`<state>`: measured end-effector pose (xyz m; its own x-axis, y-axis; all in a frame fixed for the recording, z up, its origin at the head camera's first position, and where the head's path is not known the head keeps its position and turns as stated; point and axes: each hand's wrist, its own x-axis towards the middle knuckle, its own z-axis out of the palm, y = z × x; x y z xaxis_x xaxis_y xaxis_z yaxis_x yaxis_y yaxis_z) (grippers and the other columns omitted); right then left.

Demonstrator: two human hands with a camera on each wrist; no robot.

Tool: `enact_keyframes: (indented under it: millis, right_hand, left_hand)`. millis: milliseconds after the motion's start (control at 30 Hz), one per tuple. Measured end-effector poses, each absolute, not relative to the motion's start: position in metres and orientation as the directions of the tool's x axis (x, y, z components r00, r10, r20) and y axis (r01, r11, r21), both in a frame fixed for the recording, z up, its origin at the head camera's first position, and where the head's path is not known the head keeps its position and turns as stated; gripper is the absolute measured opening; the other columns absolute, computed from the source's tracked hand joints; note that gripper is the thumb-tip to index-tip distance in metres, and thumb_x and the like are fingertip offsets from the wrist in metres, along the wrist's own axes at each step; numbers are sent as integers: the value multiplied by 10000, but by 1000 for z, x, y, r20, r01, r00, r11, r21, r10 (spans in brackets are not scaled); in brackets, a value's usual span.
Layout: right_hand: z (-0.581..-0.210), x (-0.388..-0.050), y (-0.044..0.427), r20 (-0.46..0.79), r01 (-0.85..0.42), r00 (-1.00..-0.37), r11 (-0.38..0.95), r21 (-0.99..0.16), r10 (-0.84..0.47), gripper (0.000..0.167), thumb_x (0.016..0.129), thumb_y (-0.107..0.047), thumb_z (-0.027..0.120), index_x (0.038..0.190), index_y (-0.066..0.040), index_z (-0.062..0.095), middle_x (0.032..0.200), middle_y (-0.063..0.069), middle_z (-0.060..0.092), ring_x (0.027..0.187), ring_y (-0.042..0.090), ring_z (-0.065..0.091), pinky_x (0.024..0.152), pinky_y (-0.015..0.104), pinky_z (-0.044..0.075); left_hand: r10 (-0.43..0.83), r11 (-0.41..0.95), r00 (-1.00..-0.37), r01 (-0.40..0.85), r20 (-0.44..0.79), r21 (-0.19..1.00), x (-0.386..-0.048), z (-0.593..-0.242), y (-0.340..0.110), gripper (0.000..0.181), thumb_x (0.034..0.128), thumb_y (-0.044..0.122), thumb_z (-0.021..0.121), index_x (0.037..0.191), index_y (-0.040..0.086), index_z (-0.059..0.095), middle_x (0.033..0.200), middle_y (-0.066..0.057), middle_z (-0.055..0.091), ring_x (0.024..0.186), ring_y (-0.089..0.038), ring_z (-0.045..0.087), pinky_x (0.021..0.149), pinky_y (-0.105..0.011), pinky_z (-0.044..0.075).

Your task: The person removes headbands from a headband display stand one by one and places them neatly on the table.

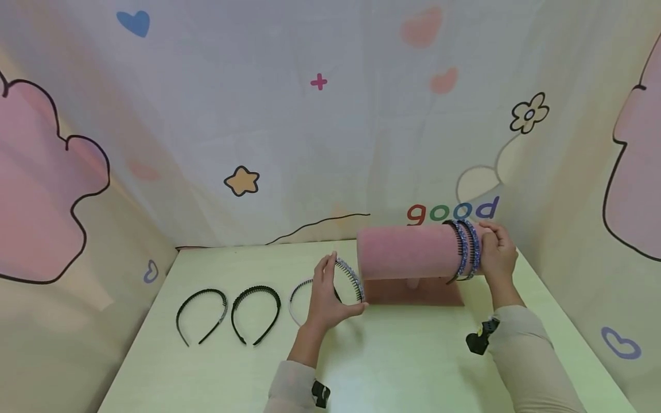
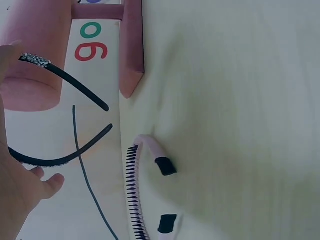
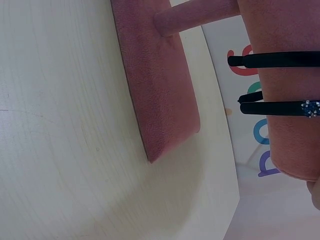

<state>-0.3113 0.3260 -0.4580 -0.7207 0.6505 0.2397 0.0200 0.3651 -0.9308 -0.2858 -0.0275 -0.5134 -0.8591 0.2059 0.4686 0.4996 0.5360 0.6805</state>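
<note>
My left hand (image 1: 327, 298) holds a toothed black headband (image 1: 352, 279) with glittery trim, fingers at its top and thumb at its bottom. It stands just off the left end of a pink padded roll (image 1: 403, 252), and its two free tips (image 2: 105, 106) point toward the roll's side in the left wrist view. At the roll's right end, my right hand (image 1: 498, 255) grips the end. Beside those fingers, two blue-glitter headbands (image 1: 467, 252) sit around the roll, their black ends (image 3: 280, 59) below it.
A pink base (image 1: 413, 293) on a short post carries the roll. On the pale table (image 1: 403, 367) lie a black headband (image 1: 201, 291), a toothed black one (image 1: 255, 288) and a pale one (image 2: 132, 185) partly hidden by my left hand. Behind hangs a printed cloth (image 1: 361, 143).
</note>
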Motion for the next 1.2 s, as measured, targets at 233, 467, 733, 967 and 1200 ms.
enact_keyframes:
  millis: [233, 467, 733, 967, 1200]
  right_hand:
    - [-458, -311, 326, 227, 26, -726, 356, -934, 649, 335, 912, -297, 396, 1059, -171, 670, 1162, 33, 624, 1038, 217, 551, 793, 339, 387]
    - [-459, -311, 325, 255, 10, -720, 378, -926, 645, 345, 915, -265, 392, 1079, -119, 658, 1167, 56, 621, 1032, 223, 557, 763, 302, 384]
    - [-457, -310, 324, 268, 0, -713, 383, -924, 648, 339, 915, -269, 398, 1062, -119, 664, 1156, 50, 625, 1009, 197, 556, 779, 295, 389]
    - [-456, -311, 325, 286, -10, -701, 393, -920, 653, 336, 903, -252, 403, 1052, -104, 666, 1150, 64, 628, 1006, 220, 562, 733, 258, 377]
    - [-457, -311, 324, 278, 3, -706, 395, -919, 651, 352, 902, -259, 392, 1065, -97, 658, 1151, 78, 626, 1013, 242, 563, 727, 263, 374]
  left_hand:
    - [154, 483, -869, 482, 471, 731, -265, -519, -30, 1220, 525, 391, 889, 1495, 198, 175, 1432, -120, 192, 1317, -258, 220, 978, -453, 351]
    - [134, 485, -872, 472, 471, 736, -247, -520, -32, 1205, 532, 410, 884, 1495, 237, 179, 1444, -95, 184, 1318, -249, 187, 949, -463, 375]
    - [62, 517, -836, 495, 545, 699, -224, -519, -32, 1146, 526, 458, 866, 1473, 224, 263, 1419, -94, 262, 1284, -271, 235, 900, -523, 374]
    - [17, 570, -802, 498, 597, 654, -214, -521, -33, 1143, 480, 486, 865, 1446, 188, 331, 1374, -100, 321, 1228, -277, 290, 891, -530, 321]
    - [-52, 604, -831, 415, 554, 680, -202, -527, -39, 1170, 439, 503, 881, 1437, 222, 341, 1379, -90, 305, 1221, -296, 284, 871, -540, 277]
